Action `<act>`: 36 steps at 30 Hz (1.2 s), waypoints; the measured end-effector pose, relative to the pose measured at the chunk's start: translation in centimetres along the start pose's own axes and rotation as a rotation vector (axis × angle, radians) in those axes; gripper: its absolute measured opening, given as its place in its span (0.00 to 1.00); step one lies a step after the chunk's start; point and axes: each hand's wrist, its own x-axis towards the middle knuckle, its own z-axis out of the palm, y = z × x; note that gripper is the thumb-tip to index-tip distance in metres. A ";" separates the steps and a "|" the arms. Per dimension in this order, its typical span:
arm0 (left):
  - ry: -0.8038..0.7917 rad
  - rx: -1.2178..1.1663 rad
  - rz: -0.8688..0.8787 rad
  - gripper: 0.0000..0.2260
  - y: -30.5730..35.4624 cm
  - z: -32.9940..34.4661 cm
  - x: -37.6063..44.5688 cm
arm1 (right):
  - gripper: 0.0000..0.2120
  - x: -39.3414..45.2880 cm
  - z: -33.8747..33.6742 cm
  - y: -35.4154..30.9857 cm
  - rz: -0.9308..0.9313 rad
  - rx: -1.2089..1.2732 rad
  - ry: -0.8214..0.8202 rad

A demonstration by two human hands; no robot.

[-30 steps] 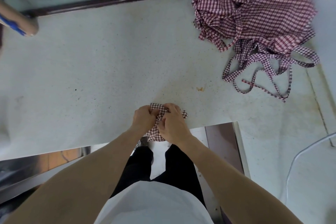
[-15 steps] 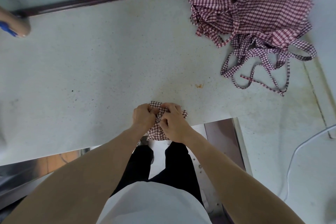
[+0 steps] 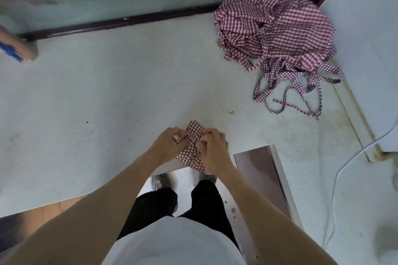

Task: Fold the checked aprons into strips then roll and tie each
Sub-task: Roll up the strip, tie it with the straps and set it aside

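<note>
A small rolled red-and-white checked apron (image 3: 190, 153) lies at the near edge of the white table (image 3: 107, 103). My left hand (image 3: 167, 143) pinches one strap end on the roll's left side. My right hand (image 3: 212, 148) pinches the strap on its right side, fingers curled over the bundle. The straps cross in a knot between my hands. A loose heap of checked aprons (image 3: 273, 26) sits at the far right of the table, its straps (image 3: 288, 90) trailing toward me.
A dark-framed glass panel (image 3: 120, 21) bounds the table's far side. Another person's arm with a blue object (image 3: 15, 49) rests at the far left. A white cable (image 3: 344, 174) runs down the right. A metal panel (image 3: 258, 170) stands below the table edge.
My hands have drawn slightly apart, pulling the strap ends outward over the roll. More of the roll shows between them. The camera view has shifted a little.
</note>
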 end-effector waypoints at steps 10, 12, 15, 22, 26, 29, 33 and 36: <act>-0.080 -0.248 0.300 0.05 6.6 -4.9 -0.9 | 0.05 -0.5 -10.3 -4.3 0.038 -0.081 0.164; -0.071 -0.230 0.384 0.06 8.4 -6.0 -1.2 | 0.05 -0.5 -12.8 -5.4 0.032 -0.116 0.175; 0.032 -0.078 0.521 0.12 11.5 -7.5 -1.2 | 0.06 0.0 -16.3 -7.5 -0.043 -0.178 0.187; 0.181 0.094 0.677 0.10 20.9 -11.6 -0.7 | 0.08 2.5 -26.4 -9.3 -0.171 -0.222 0.307; 0.176 0.089 0.756 0.11 27.9 -12.0 -0.2 | 0.07 3.2 -32.8 -9.6 -0.185 -0.215 0.428; 0.164 0.093 0.803 0.07 33.2 -13.1 0.1 | 0.07 3.1 -38.0 -9.4 -0.202 -0.214 0.504; 0.204 0.147 0.858 0.06 40.8 -15.2 -0.3 | 0.07 2.2 -45.4 -9.1 -0.233 -0.194 0.595; 0.237 0.183 0.898 0.05 45.3 -16.7 -0.7 | 0.06 1.5 -49.4 -9.8 -0.246 -0.189 0.692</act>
